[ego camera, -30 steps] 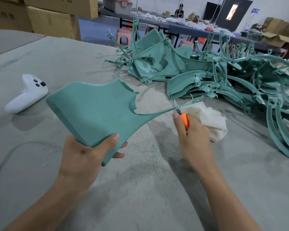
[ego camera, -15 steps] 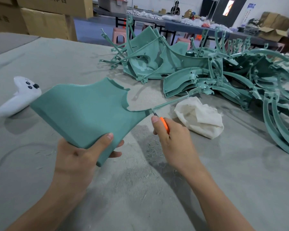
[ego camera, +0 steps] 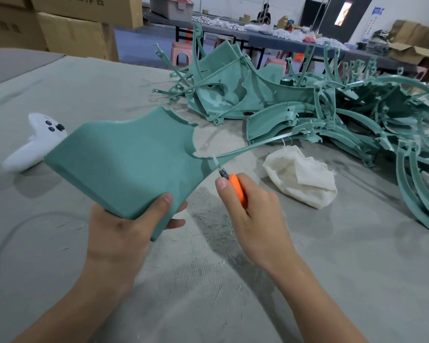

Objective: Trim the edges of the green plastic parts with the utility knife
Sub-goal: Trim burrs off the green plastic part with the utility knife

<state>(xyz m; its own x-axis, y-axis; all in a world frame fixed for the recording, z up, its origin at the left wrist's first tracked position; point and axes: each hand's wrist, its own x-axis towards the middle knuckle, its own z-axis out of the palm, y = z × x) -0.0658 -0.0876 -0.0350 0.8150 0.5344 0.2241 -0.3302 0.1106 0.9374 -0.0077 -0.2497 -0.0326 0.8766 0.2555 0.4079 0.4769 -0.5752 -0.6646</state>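
Observation:
My left hand point(ego camera: 124, 226) grips the near corner of a large curved green plastic part point(ego camera: 129, 159) and holds it above the table. A thin green strip runs from the part's right edge toward the pile. My right hand point(ego camera: 253, 219) holds an orange utility knife point(ego camera: 237, 188), thumb along its top. The blade tip touches the part's lower right edge, where a pale sliver of plastic curls up. A big heap of green plastic parts point(ego camera: 320, 110) lies at the back right of the table.
A white game controller point(ego camera: 32, 144) lies on the grey felt table point(ego camera: 233, 280) at the left. A crumpled white cloth point(ego camera: 300, 177) sits right of the knife. Plastic shavings lie under my hands. Cardboard boxes point(ego camera: 72, 28) stand at the back left; benches and a seated person are further back.
My right hand has drawn the knife leftward and toward me along the part's edge, away from the thin strip's far end. My left hand keeps its grip on the part.

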